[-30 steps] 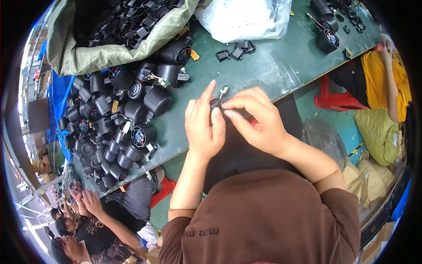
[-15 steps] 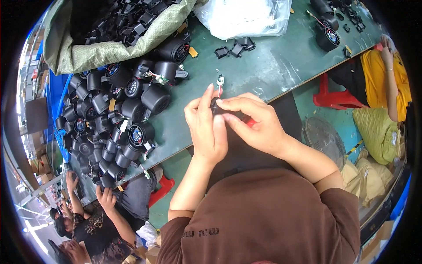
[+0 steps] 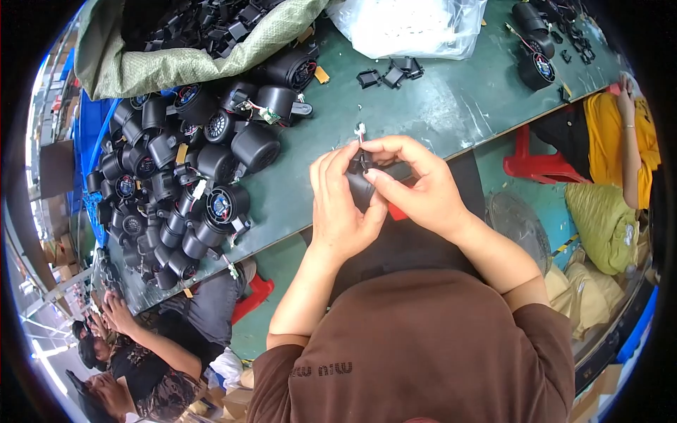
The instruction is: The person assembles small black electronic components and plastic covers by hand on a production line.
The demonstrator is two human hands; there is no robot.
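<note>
Fingers around black blower fan

Black part mostly hidden behind hands.

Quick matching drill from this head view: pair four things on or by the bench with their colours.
Things:
1. sack
2. stool
3. plastic bag
4. part held in both hands

Colours:
A. red
B. black
C. olive green
D. clear whitish

Pairs: 1-C, 2-A, 3-D, 4-B. The left hand and right hand both grip the part over the table edge.
</note>
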